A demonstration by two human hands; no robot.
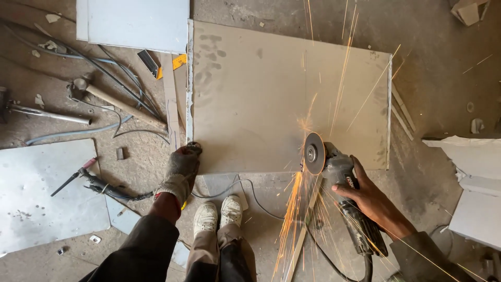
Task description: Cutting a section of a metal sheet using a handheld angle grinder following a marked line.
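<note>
Head view: right hand (371,201), fingers (360,168) wrapped tight round one angle grinder (339,180), its disc (314,153) at the near edge of one large metal sheet (261,94) lying flat on the floor (438,68); sparks (292,209) spray toward the person and up across the sheet. Left hand (180,172) in a knit glove, fingers curled together, pressing the sheet's near-left corner. Two white shoes (218,214) just below that edge. Further left: one hammer (117,103), one welding torch (78,175), cables (104,68), further sheet pieces (47,193).
</note>
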